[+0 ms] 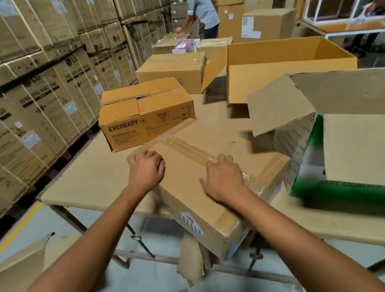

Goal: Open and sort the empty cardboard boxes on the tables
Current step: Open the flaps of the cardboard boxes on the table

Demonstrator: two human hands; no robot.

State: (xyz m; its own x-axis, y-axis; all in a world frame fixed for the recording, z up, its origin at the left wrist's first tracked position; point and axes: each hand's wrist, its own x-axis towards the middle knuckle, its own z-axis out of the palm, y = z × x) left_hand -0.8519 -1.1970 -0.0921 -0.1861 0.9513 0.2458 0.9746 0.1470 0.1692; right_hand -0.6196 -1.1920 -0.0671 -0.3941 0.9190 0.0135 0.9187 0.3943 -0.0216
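At the table's (92, 178) near edge the taped box (184, 172), likely light and stiff, is gripped at a corner by the left hand (146, 171) while the right hand (222, 180) hooks its slick tape (187, 147).

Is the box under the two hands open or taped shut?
Shut: tape covers the seam of the box; its flaps lie flat under the left hand and right hand.
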